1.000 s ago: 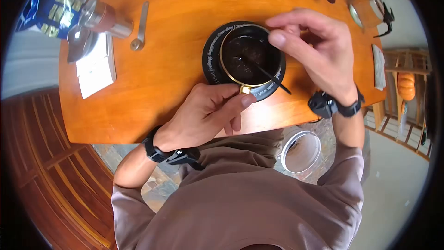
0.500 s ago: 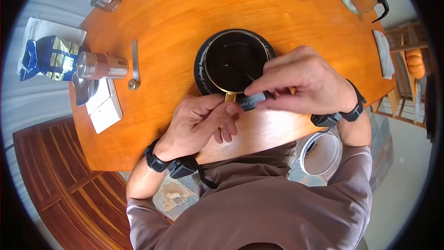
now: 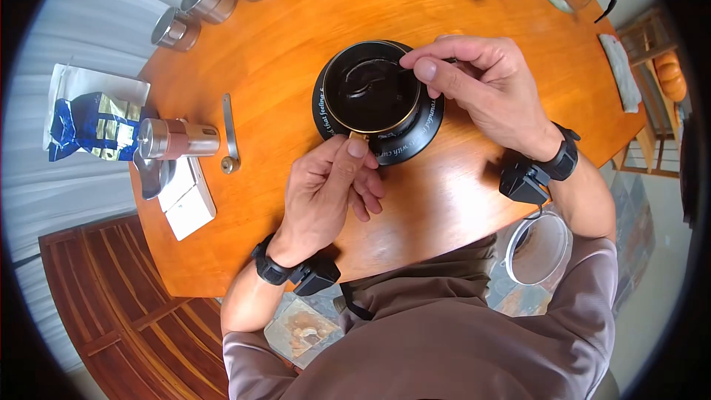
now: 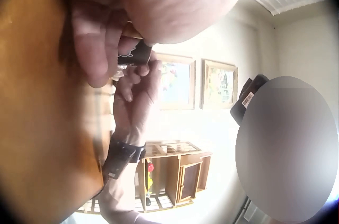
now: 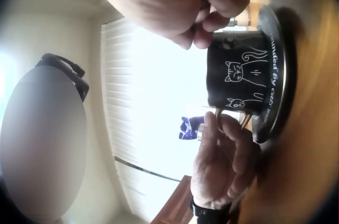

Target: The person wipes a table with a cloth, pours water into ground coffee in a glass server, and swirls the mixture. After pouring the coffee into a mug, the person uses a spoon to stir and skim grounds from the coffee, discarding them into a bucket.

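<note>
Two separate grips: left hand (image 3: 318, 204) pinches cup handle (image 3: 358, 135), right hand (image 3: 495, 95) dark utensil (image 3: 405, 72); a jolt could slop liquid (image 3: 366, 100).

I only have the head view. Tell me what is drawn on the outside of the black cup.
Observer: White line drawings of cats run round the side of the cup, as the right wrist view shows.

Operator: Report how the cup's base meets the saucer. I'm looking from above.

Observer: Seen from the side, the base sits flat on the saucer, with no visible gap.

Operator: Describe the part of the gold handle that the left hand hides from me.

Observer: A lower gold arm of the handle shows below the upper one, with fingers of the left hand at it.
</note>
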`<state>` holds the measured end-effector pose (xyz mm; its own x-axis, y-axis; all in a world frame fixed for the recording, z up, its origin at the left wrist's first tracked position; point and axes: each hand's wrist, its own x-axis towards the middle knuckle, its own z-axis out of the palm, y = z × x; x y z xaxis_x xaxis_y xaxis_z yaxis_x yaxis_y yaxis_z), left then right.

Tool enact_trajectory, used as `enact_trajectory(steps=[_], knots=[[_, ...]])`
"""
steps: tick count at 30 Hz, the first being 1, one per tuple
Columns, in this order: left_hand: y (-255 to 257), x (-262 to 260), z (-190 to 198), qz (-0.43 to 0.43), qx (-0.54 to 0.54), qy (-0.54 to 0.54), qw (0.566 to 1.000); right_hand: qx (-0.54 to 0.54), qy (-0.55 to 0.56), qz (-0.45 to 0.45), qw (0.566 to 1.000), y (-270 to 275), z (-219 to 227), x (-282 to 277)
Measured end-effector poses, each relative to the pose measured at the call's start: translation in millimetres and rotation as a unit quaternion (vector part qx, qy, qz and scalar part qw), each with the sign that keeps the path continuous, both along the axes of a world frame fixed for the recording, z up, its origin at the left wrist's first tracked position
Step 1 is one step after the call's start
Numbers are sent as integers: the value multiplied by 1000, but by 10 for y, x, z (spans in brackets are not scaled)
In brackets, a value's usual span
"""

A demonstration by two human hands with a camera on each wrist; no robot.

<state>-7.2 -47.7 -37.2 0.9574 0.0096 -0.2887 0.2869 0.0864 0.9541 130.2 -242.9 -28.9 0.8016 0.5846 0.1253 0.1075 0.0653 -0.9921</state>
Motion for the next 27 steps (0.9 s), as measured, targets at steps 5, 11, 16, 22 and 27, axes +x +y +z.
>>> enact_trajectory(steps=[5, 11, 16, 22, 27], knots=[[-42, -68, -8, 11, 23, -8, 1000, 16, -33, 0, 999, 8, -76, -5], [-92, -117, -34, 0, 84, -43, 996, 23, -42, -31, 998, 8, -34, -36], [-118, -128, -38, -8, 112, -57, 992, 13, -83, -15, 996, -32, -61, -3], [-132, -131, -45, -3, 119, -60, 991, 2, -206, -7, 978, -62, 25, -39], [-143, -128, -31, -3, 132, -62, 989, -6, -378, -13, 926, -93, 102, 25]])
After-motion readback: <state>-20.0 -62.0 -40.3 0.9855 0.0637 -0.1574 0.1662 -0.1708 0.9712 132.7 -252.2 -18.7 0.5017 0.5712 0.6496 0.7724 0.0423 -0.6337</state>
